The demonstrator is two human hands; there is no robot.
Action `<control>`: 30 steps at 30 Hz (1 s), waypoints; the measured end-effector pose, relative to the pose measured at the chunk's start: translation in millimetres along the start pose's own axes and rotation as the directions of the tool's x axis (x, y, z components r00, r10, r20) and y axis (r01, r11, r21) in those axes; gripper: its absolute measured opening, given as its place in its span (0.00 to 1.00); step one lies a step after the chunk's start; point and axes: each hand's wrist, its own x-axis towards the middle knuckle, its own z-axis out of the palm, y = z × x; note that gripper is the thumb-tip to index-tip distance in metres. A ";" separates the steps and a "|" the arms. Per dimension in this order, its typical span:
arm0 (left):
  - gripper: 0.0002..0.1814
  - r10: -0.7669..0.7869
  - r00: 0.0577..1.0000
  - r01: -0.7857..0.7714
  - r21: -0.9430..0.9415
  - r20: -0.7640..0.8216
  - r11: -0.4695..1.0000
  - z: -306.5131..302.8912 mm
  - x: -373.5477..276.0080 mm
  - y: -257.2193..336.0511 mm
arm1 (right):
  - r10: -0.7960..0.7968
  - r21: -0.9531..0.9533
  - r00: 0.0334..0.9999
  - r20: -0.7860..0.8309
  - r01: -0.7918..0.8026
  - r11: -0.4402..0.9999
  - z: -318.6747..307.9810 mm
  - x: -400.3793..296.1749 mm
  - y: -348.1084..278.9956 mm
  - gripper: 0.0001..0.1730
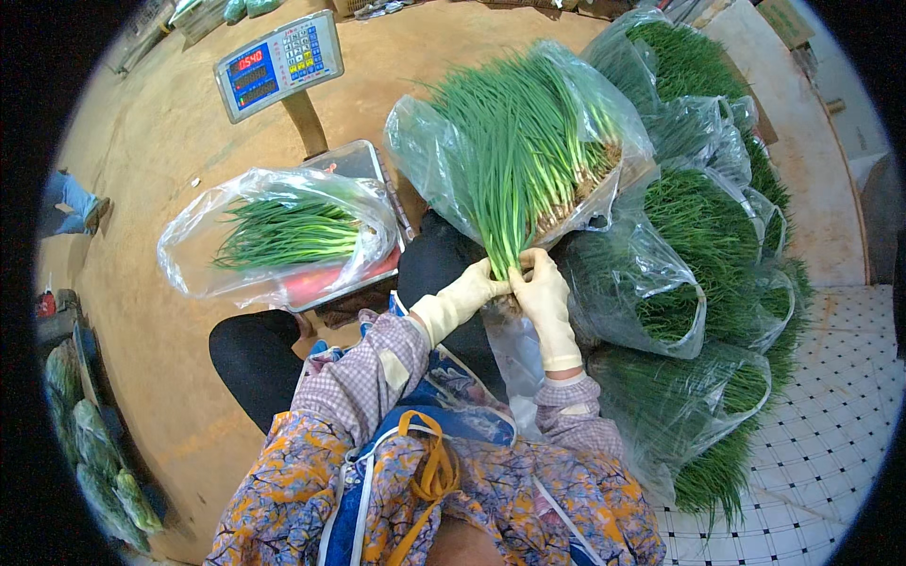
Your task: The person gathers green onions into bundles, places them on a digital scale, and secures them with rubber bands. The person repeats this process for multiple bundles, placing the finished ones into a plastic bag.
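Both my hands wear cream gloves. My left hand [463,293] and my right hand [543,293] hold the lower ends of a small bunch of green onions [504,240] between their fingers. Its leaves point away from me over a larger pile of green onions [524,134] with brown roots, lying in an open clear plastic bag [425,152]. To the left, another clear plastic bag [205,212] with green onions [297,233] inside lies on the platform of a digital scale [354,159]. The scale's display head [279,65] stands on a post behind it, with red digits lit.
Several clear bags full of green onions [701,247] crowd the right side, beside a white tiled surface [821,410]. Wrapped green bundles [95,439] lie at the far left. Part of another person in blue trousers [76,205] shows at the left edge, on the tan floor [141,141].
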 end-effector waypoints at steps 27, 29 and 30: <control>0.16 0.016 0.994 -0.027 -0.104 -0.105 0.994 -5.9 7.7 -22.0 | -0.227 -0.129 0.973 0.041 0.230 0.965 -2.3 1.6 -5.3 0.11; 0.17 0.003 0.992 -0.017 -0.102 -0.130 0.995 -4.8 9.6 -21.2 | -0.181 -0.169 0.983 0.026 0.183 0.969 -3.7 4.8 -1.9 0.12; 0.17 0.025 0.988 -0.042 -0.110 -0.151 0.993 -3.5 10.0 -22.4 | -0.160 -0.185 0.987 0.023 0.161 0.969 -2.6 5.3 -1.8 0.12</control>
